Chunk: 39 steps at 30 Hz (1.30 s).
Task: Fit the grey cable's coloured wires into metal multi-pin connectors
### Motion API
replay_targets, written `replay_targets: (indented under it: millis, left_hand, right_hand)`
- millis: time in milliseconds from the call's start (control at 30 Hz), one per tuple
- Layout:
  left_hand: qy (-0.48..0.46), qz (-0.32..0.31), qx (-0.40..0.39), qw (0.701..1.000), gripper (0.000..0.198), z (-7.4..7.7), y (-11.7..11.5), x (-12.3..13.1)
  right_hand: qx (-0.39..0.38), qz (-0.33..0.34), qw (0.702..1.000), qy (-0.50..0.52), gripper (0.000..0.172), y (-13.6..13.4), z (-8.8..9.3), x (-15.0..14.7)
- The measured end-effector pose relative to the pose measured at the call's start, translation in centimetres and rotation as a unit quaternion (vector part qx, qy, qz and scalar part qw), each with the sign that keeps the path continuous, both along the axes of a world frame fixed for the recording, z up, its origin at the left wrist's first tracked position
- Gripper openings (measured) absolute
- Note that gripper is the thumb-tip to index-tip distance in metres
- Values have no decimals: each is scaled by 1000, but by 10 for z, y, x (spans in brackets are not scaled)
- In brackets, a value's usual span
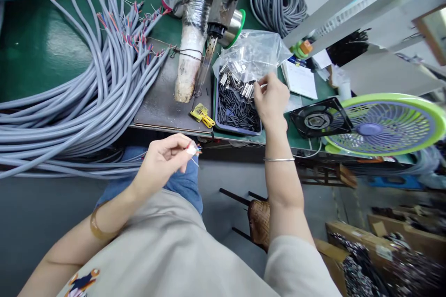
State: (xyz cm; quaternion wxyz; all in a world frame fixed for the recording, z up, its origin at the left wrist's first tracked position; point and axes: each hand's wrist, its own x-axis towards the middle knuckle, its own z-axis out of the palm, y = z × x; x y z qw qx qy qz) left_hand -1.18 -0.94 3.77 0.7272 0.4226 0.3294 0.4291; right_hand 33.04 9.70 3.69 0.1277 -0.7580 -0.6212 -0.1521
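My left hand is closed in front of my lap, pinching a cable end whose coloured wires stick out past the fingertips. Something white covers the fingertips there, and a thin pale strand hangs below. Over the right side of a blue-grey tray, my right hand has its thumb and fingers curled together at the silver metal connectors. Whether a connector is between those fingertips is hidden. Short black tubes fill the front of the tray.
Grey cables with stripped ends are heaped on the left. A soldering iron hangs beside a foil-wrapped duct. Yellow snips lie left of the tray. A clear plastic bag, small black fan and green-rimmed fan stand around.
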Motion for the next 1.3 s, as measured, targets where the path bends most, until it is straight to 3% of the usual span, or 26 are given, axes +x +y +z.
replay_targets:
  millis: [100, 167, 233, 300, 333, 433, 533, 633, 733, 800, 867, 933, 967, 1133, 1300]
  left_hand:
    - [77, 26, 171, 982, 11, 18, -9, -2]
    - [47, -55, 256, 964, 10, 25, -10, -5]
    - [-12, -185, 275, 943, 11, 25, -5, -9]
    - [-64, -248, 216, 942, 13, 16, 3, -11]
    - [-90, -239, 160, 954, 15, 10, 7, -12]
    - [-184, -137, -45, 972, 26, -8, 18, -11]
    - [-193, -59, -165, 965, 23, -15, 23, -8]
    - [-164, -17, -193, 967, 17, -12, 22, -6]
    - [-141, 4, -194, 971, 15, -9, 19, -4]
    - [-125, 12, -196, 973, 15, -9, 18, -3]
    - [-106, 19, -198, 974, 16, -10, 18, 0]
    - [-83, 23, -194, 977, 19, -12, 18, 4]
    - [-72, 21, -188, 979, 20, -12, 18, 6]
    - [-22, -21, -122, 992, 21, -14, 15, 11]
    - [-26, -49, -41, 998, 16, -18, 12, 7]
  right_hand:
    - [-11, -4, 1000, 3, 16, -13, 1, 6]
    - [-14, 11, 1000, 15, 13, -24, 5, 12]
    - [-29, 58, 997, 37, 9, -32, 10, 17]
    - [-60, 110, 991, 40, 5, -37, 12, 19]
    - [-79, 128, 988, 28, 6, -38, 11, 19]
    - [-118, 148, 981, -38, 11, -36, 9, 13]
    - [-140, 149, 974, -93, 11, -29, 7, 6]
    - [-170, 140, 969, -116, 6, -22, 9, 6]
    - [-159, 134, 976, -67, 5, -20, 13, 14]
    - [-97, 139, 985, 20, 7, -25, 19, 16]
    - [-5, 155, 976, 151, 9, -38, 26, 9]
    - [66, 184, 930, 311, 13, -57, 33, -12]
    - [63, 200, 898, 387, 17, -69, 35, -27]
    - [-78, 263, 730, 626, 28, -122, 23, -104]
    - [-112, 276, 658, 692, 35, -126, -8, -138]
